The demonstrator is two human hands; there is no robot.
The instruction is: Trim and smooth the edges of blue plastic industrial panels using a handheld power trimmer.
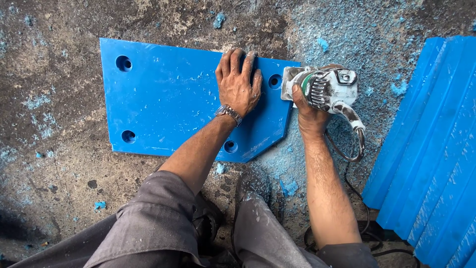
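Left hand (239,82) spread flat, pinning the blue panel (168,99) to the floor (54,188), right hand (310,111) gripping the trimmer (325,88) at the panel's right edge.

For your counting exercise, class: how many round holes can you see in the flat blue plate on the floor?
4 holes in the blue plate: top left, bottom left, bottom middle, and top right beside the power tool. The left hand lies flat on the plate and may hide another.

Bare floor (59,164) left; stacked blue sheets (431,149) block right.
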